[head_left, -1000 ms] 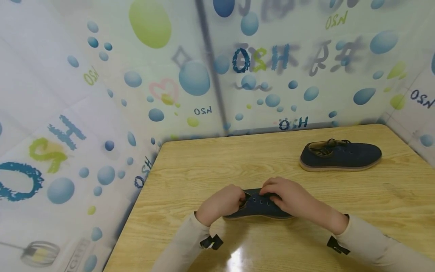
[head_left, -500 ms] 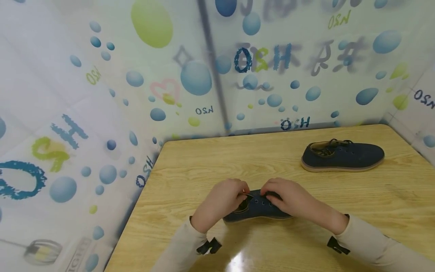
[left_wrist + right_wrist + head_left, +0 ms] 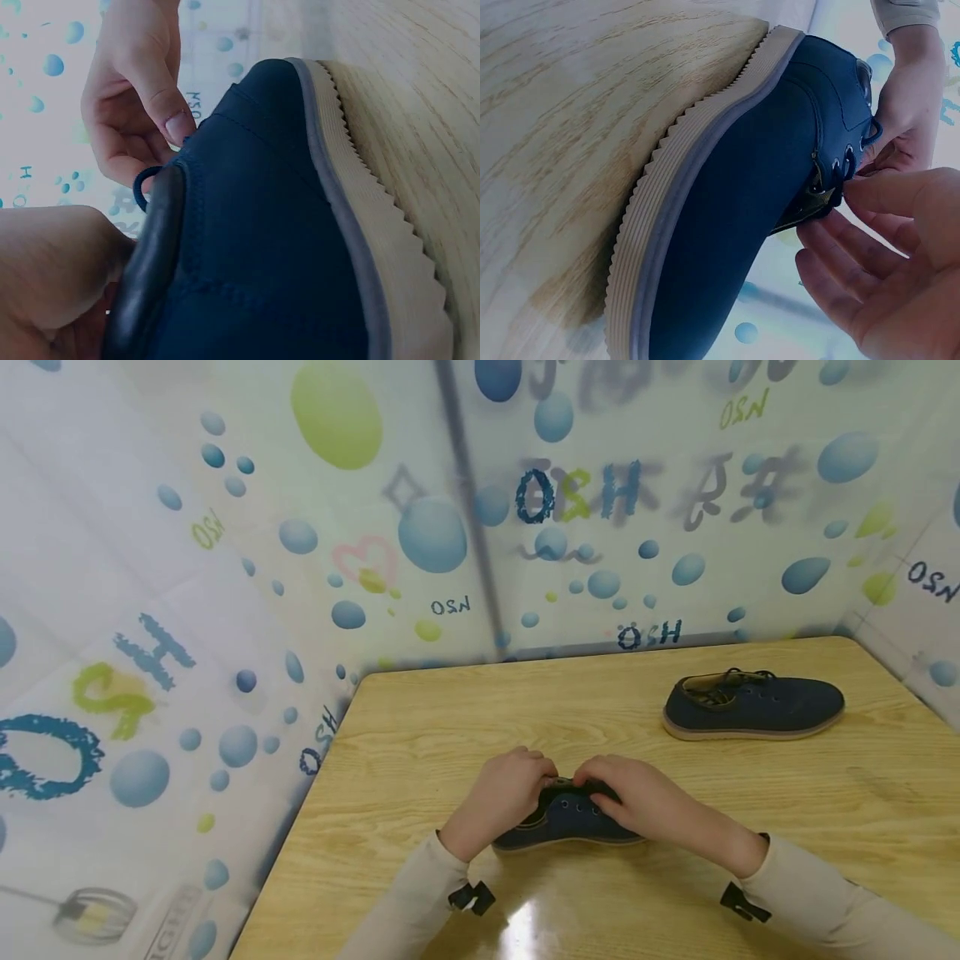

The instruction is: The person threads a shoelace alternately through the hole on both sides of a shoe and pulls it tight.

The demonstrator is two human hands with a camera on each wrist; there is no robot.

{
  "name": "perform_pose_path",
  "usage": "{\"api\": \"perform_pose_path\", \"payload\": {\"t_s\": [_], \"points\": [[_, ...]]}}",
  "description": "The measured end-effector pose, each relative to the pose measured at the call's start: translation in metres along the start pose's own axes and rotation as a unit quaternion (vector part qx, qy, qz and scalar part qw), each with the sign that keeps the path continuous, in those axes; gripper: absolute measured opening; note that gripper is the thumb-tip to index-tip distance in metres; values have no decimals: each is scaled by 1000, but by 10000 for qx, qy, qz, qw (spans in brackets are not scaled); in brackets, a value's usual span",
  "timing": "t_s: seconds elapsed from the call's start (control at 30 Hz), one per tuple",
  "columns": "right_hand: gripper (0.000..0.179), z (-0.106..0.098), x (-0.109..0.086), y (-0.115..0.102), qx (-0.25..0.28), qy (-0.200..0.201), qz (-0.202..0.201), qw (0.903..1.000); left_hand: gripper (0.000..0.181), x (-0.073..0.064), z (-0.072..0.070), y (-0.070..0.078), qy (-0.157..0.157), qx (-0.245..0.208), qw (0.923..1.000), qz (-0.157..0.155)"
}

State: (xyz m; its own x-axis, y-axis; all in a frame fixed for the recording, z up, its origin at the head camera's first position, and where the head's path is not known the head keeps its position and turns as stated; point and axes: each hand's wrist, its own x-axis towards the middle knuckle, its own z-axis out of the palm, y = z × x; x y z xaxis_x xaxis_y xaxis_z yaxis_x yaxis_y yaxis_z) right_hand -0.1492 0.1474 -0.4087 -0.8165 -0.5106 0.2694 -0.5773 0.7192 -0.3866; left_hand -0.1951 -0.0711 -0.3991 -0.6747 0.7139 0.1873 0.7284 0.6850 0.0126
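Observation:
A dark navy lace-up shoe (image 3: pixel 570 822) with a ridged pale sole stands on the wooden table, toe to the right. At its opening, my left hand (image 3: pixel 506 789) grips the far upper edge near the tongue, its fingertips partly hidden behind the collar (image 3: pixel 154 247). My right hand (image 3: pixel 637 793) pinches the lacing area, with the thumb by the eyelets and the fingers on the far side, as the right wrist view shows. A loop of dark lace (image 3: pixel 873 133) sticks out between the two hands. The tongue (image 3: pixel 806 202) shows below the eyelets.
A matching navy shoe (image 3: pixel 757 706) rests at the back right of the table (image 3: pixel 450 718), its laces on top and inside. Patterned sheets (image 3: pixel 360 518) with blue and green drops hang behind and to the left of the table.
My left hand has risen from inside the opening, then shifted right toward the right hand. The upper edge between the hands now stands raised. My right hand stays almost in place.

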Motion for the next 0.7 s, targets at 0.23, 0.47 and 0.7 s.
{"api": "perform_pose_path", "payload": {"t_s": [0.23, 0.47, 0.7], "points": [[15, 3, 3, 0, -64, 369, -124, 9992, 16, 1, 2, -3, -162, -192, 9997, -56], [16, 7, 13, -2, -525, 565, -518, 9957, 16, 2, 4, -5, -165, -350, 9992, -75], [15, 8, 26, -2, -922, 27, -792, 9926, 17, 2, 5, -8, -196, -669, 9975, -77]]}}
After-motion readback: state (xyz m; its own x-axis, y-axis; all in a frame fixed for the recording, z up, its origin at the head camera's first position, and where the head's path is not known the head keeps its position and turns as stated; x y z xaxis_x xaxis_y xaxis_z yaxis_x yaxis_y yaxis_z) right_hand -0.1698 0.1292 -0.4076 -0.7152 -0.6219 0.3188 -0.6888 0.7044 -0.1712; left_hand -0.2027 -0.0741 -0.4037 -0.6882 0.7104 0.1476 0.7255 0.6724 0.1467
